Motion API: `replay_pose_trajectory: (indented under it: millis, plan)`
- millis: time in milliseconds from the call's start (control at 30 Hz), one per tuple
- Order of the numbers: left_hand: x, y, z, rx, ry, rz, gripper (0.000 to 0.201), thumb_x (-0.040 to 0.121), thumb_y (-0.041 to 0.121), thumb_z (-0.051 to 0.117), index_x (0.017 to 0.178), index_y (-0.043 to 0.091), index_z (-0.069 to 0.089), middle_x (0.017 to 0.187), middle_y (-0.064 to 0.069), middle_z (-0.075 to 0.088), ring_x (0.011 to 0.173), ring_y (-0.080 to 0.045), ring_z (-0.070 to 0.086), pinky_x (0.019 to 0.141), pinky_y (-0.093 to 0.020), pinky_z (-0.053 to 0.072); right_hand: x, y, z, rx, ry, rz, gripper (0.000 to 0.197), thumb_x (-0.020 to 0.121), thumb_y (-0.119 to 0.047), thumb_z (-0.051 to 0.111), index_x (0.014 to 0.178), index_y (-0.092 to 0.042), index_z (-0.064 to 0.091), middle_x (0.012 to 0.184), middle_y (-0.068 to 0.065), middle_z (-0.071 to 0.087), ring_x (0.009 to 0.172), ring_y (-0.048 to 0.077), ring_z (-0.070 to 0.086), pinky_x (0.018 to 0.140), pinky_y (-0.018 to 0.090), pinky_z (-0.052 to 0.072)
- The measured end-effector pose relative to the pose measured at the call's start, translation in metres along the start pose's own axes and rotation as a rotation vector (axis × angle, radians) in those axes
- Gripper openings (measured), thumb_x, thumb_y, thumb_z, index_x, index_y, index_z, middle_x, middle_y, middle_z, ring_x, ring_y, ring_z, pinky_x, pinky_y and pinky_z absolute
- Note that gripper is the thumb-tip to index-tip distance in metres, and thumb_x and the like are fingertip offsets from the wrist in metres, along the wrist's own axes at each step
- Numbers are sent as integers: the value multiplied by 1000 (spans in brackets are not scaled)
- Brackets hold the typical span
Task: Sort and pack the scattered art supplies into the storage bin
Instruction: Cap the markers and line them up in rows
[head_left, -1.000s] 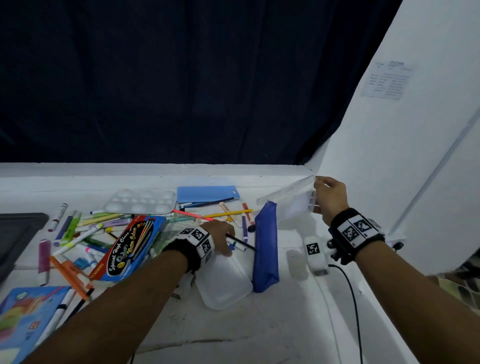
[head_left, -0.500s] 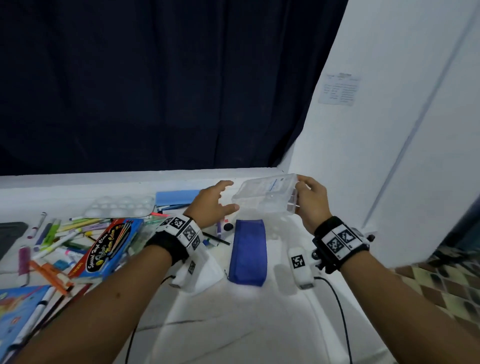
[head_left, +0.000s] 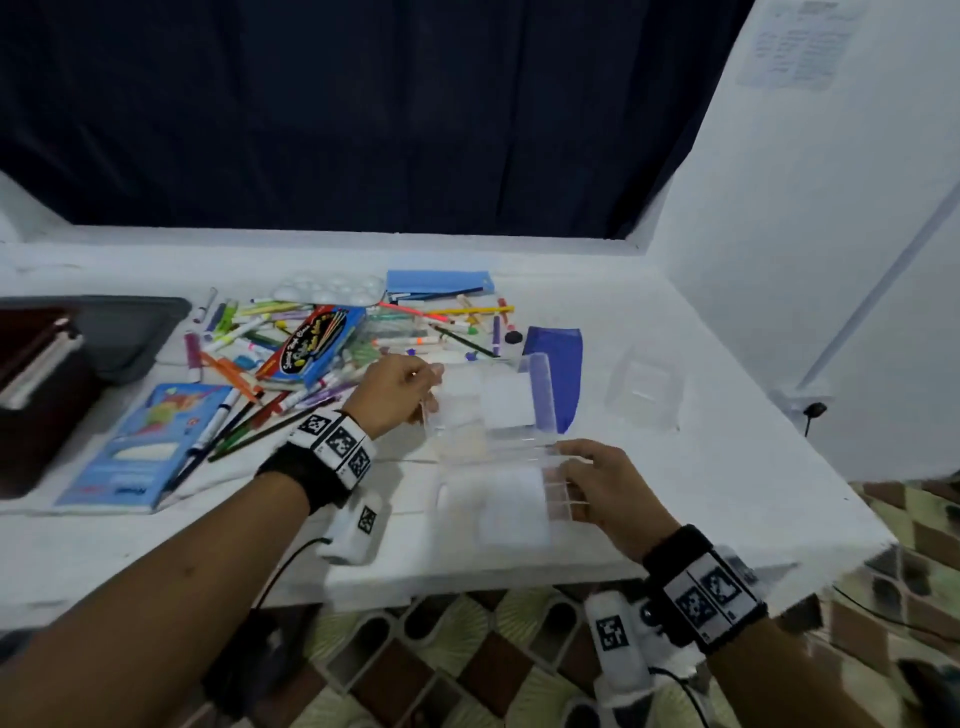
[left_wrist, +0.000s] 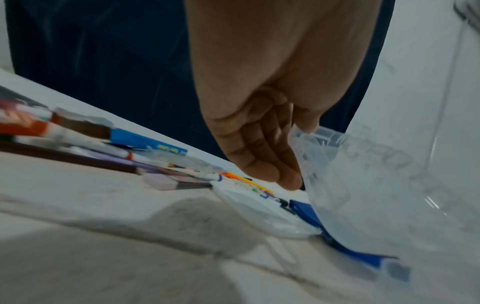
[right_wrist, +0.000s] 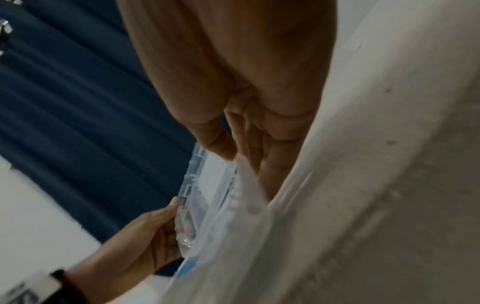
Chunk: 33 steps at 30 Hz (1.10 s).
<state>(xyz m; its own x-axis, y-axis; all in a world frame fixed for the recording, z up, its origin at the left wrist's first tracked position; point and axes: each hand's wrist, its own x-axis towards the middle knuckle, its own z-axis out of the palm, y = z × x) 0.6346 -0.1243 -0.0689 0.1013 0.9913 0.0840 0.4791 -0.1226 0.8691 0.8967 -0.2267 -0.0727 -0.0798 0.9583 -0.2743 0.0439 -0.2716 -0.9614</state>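
Note:
A clear plastic compartment box (head_left: 488, 415) sits low over the white table's near edge, hinged open, one half tilted up. My left hand (head_left: 402, 392) grips its left rim, fingers curled against the clear wall (left_wrist: 337, 174). My right hand (head_left: 592, 480) pinches the near half between thumb and fingers (right_wrist: 221, 148). In the right wrist view my left hand (right_wrist: 155, 234) holds the far edge of the box (right_wrist: 197, 185). Scattered markers and pencils (head_left: 270, 338) lie in a pile to the left.
A blue pouch (head_left: 563, 374) lies just behind the box, a clear lid or tray (head_left: 644, 387) to its right. A marker pack (head_left: 317, 345), white palette (head_left: 332, 288), blue folder (head_left: 436, 283), blue booklet (head_left: 140, 447) and dark tray (head_left: 124, 332) lie left. The white wall (head_left: 810, 234) stands right.
The clear box came down from the far right, where my right hand held it up, to the near table edge. My left hand left the markers and now grips it; the box stands open.

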Motion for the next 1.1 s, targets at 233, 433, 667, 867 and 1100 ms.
replay_pose_trajectory:
  millis: [233, 433, 667, 867, 1100]
  plan:
    - [-35, -22, -19, 259, -142, -213, 22, 96, 31, 58, 87, 12, 64, 66, -8, 70, 47, -13, 64, 47, -23, 48, -1, 26, 13, -677, -87, -229, 24, 87, -13, 64, 64, -3, 61, 64, 11, 62, 56, 12, 56, 58, 29, 51]
    - [-63, 0, -20, 504, -158, -44, 27, 86, 28, 70, 112, 21, 66, 93, 1, 69, 85, -15, 64, 74, -25, 45, 4, 15, 14, -1210, -121, -235, 42, 84, -36, 65, 55, -18, 41, 60, -3, 54, 60, 16, 50, 61, 31, 44]
    - [-120, 25, 19, 756, -449, 125, 41, 81, 51, 70, 114, 27, 65, 100, 6, 56, 92, -12, 50, 79, -30, 45, 34, -23, 9, -1372, -300, -450, 24, 94, -22, 55, 109, -16, 71, 111, 0, 68, 101, 19, 60, 85, 27, 43]
    - [-127, 15, 29, 837, -516, 177, 46, 81, 46, 72, 122, 28, 61, 108, 2, 55, 103, -17, 48, 84, -31, 43, 55, -16, 25, -1447, -579, -410, 46, 92, -1, 44, 131, -19, 61, 138, 6, 54, 128, 22, 48, 109, 33, 36]
    - [-98, 0, -9, 952, -388, 3, 67, 74, 49, 77, 129, 22, 48, 122, -4, 49, 111, -23, 47, 87, -38, 45, 28, -5, 13, -1489, -446, -393, 35, 96, -21, 47, 125, -18, 67, 117, 6, 63, 106, 25, 58, 87, 30, 43]
